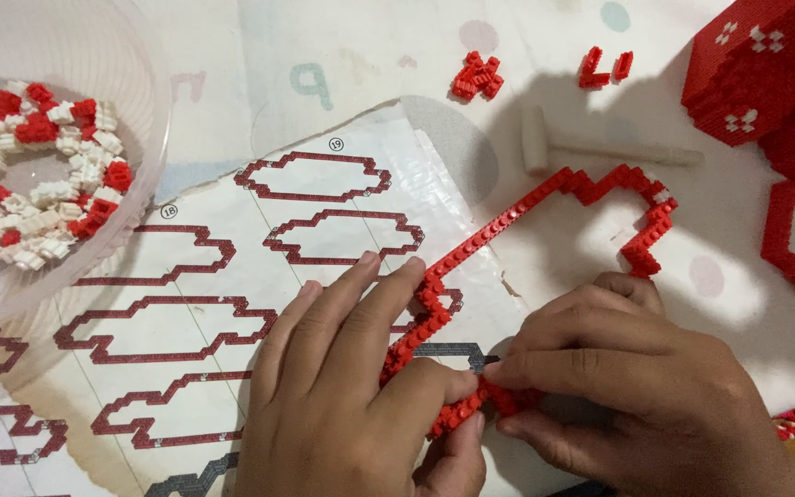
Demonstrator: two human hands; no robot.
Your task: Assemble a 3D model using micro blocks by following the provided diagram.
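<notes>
Both hands, left hand (351, 387) and right hand (637, 387), pinch the red brick-built outline frame (554, 198) at its near corner; seating that joint likely calls for firm, level pressure.

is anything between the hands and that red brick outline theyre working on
Nothing visible does. The left hand and the right hand both already touch the red brick outline, pinching its lower end over the instruction sheet. The small white hammer lies clear, beyond the outline.
</notes>
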